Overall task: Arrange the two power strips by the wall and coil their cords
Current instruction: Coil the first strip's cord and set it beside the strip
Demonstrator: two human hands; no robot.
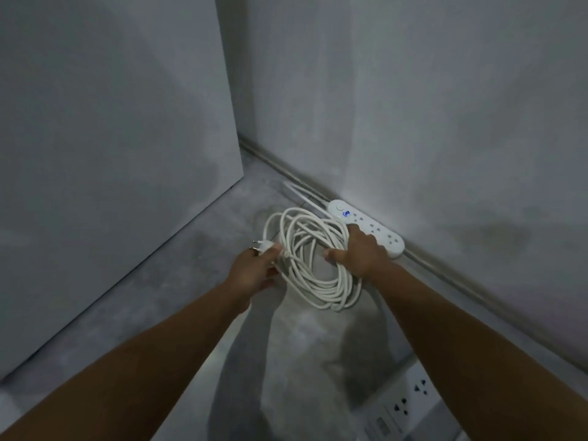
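Note:
A white power strip (372, 225) with a blue light lies on the floor along the right wall. Its white cord (313, 283) is wound in several loops that hang between my hands. My right hand (359, 251) grips the right side of the coil, just in front of the strip. My left hand (254, 270) holds the cord's left side with the plug (262, 246) sticking out above its fingers. A second white power strip (405, 405) shows at the bottom right, partly hidden by my right forearm.
A grey concrete floor (191, 281) runs into a corner between a pale panel (111, 154) on the left and the wall (413, 106) on the right. A thin cable (305, 195) lies along the skirting behind the strip.

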